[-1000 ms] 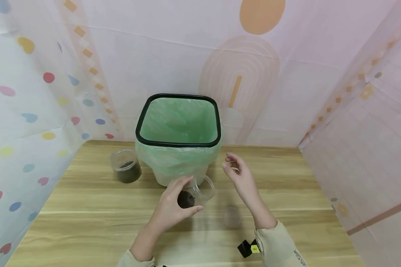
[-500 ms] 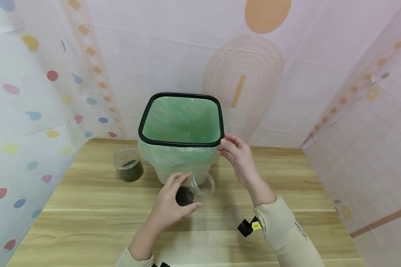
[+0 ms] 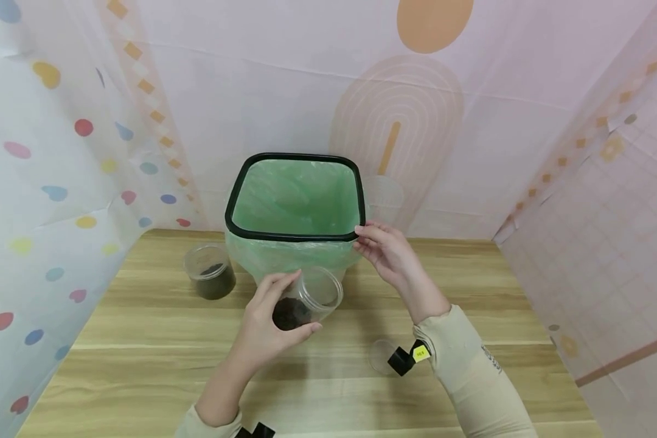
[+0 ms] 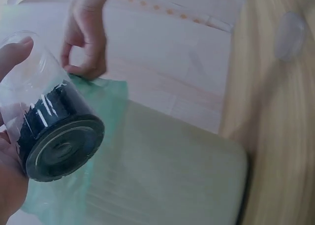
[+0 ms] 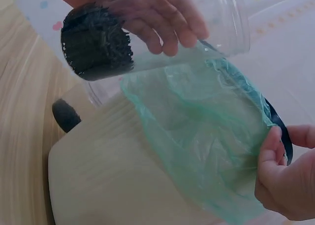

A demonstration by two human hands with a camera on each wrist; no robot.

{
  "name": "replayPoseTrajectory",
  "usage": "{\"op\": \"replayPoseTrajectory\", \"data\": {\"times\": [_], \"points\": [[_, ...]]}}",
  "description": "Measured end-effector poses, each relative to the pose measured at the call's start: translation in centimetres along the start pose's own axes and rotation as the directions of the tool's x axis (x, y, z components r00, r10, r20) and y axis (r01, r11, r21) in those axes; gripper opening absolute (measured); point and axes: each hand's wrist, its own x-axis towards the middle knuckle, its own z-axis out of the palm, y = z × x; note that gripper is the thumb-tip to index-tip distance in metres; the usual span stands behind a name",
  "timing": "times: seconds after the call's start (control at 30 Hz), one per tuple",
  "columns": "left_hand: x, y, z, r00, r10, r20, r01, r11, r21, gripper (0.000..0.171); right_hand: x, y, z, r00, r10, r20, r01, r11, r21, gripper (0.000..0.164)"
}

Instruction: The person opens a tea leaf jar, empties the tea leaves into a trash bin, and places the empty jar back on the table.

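My left hand (image 3: 258, 333) grips a clear plastic jar (image 3: 322, 289), tilted with its open mouth toward the right and up. Dark shredded bits (image 5: 98, 45) lie in the jar's bottom end. The jar is in front of a pale trash bin (image 4: 182, 161) lined with a green bag (image 3: 301, 198). My right hand (image 3: 391, 258) pinches the bin's black rim (image 3: 295, 236) at the front right corner, thumb and fingers on either side of rim and bag in the right wrist view. Part of the jar is hidden behind my left fingers.
A second clear jar (image 3: 215, 285), partly filled with dark bits, stands upright left of the bin. A clear round lid (image 3: 381, 358) lies on the wooden table (image 3: 159, 365) at the front right. Patterned curtains (image 3: 252, 79) hang behind and at the sides.
My right hand has come from beside the bin to its rim and now pinches it. My left hand has lifted the jar slightly up and left, nearer the bin's rim.
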Motion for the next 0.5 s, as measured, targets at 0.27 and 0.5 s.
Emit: {"op": "replayPoseTrajectory", "data": {"times": [0.27,0.5], "points": [[1.4,0.9,-2.2,1.000,0.020,0.002,-0.020,1.000,0.003,0.081,0.2,-0.3,0.1,0.998,0.058,-0.017,-0.056,0.995,0.078,0.015],[3.5,1.1,-4.2,0.987,0.156,-0.040,-0.154,0.986,0.056,0.076,0.1,-0.6,0.1,0.996,0.088,-0.014,-0.086,0.990,0.108,0.055]]}}
